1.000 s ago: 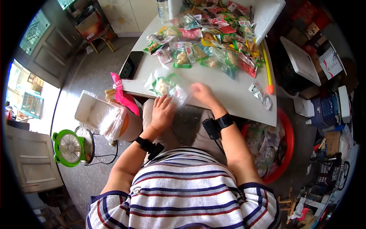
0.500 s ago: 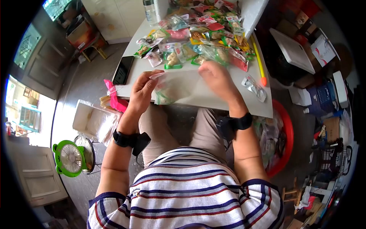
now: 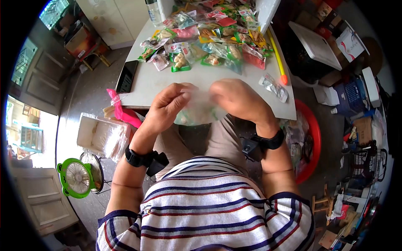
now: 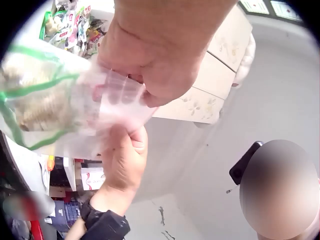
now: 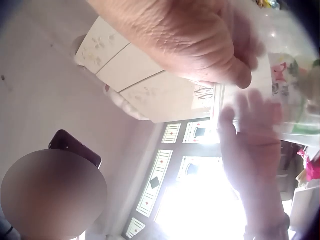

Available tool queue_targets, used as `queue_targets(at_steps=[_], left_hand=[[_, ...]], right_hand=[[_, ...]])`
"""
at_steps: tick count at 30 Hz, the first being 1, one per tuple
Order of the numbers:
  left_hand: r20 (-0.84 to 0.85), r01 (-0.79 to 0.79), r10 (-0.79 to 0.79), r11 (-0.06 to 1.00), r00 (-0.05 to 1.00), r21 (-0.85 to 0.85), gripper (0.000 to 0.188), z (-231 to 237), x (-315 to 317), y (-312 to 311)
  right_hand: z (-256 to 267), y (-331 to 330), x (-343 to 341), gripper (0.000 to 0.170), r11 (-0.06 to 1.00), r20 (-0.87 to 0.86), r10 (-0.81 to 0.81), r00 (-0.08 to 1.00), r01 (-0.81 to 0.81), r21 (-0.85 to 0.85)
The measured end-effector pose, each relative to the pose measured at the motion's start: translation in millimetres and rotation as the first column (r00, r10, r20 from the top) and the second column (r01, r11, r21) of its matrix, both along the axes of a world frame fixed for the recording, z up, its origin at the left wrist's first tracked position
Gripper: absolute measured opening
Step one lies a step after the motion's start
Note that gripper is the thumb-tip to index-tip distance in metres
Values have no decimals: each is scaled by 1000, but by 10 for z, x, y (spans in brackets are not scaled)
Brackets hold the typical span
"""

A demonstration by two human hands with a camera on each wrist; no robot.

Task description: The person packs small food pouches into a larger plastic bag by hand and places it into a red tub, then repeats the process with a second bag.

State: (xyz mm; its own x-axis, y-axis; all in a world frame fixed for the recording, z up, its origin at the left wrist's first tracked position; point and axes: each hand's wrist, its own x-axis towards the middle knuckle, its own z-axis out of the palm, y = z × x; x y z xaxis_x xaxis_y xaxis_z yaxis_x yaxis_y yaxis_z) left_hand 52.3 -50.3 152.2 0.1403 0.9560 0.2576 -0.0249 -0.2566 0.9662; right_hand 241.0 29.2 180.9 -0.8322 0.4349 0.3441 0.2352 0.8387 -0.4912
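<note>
- Gripping one top edge of the clear bag (image 3: 196,118), the left hand (image 3: 169,106) has its thumb laid along the plastic; the right hand (image 3: 242,100), partly blurred, appears to pinch the other side.
- The bag hangs over the near edge of the bench (image 3: 144,85), above the lap (image 3: 226,140); a slipped pinch could drop it there or on the floor.
- Uneven pulling could crease or tear the thin plastic; the weight of the green-edged pack (image 4: 42,97) inside could drag it askew.
- That pack bears red marks and dark print, too blurred to read.
- Red-and-white labels on the heaped packets (image 3: 217,35) and small print on the silver packet (image 3: 273,88) near the bench's right edge are illegible.
</note>
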Motion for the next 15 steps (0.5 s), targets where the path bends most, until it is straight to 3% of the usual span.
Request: queue_targets(at_steps=[3,6,7,10,11,14,15], left_hand=[[38,20,-22,999,999,46,28,-144,-120,15],[94,31,-23,996,995,-83,38,-480,-258,41],[14,-33,36,986,999,-166,47,-594,-264,48],[-271,-98,32,968,962,-231,37,-952,-247,142],[-413,-101,33,984,910,-144,25,-1333,-336,232],[-194,-114,90,987,977,-116,15,-1298,-162,193],[-315,-151,86,971,945,-187,15,-860,-82,84]], right_hand=[[34,15,-18,11,998,-46,59,997,-60,-26],[68,38,-40,10,997,-57,79,995,-79,3],[80,45,-46,9,997,-57,76,995,-75,12],[116,58,-43,8,998,-94,62,994,-64,-17],[128,67,-31,8,998,-112,54,992,-59,-36],[115,82,24,8,985,-143,-1,990,-24,-172],[92,82,49,8,980,-186,-29,982,-9,-198]])
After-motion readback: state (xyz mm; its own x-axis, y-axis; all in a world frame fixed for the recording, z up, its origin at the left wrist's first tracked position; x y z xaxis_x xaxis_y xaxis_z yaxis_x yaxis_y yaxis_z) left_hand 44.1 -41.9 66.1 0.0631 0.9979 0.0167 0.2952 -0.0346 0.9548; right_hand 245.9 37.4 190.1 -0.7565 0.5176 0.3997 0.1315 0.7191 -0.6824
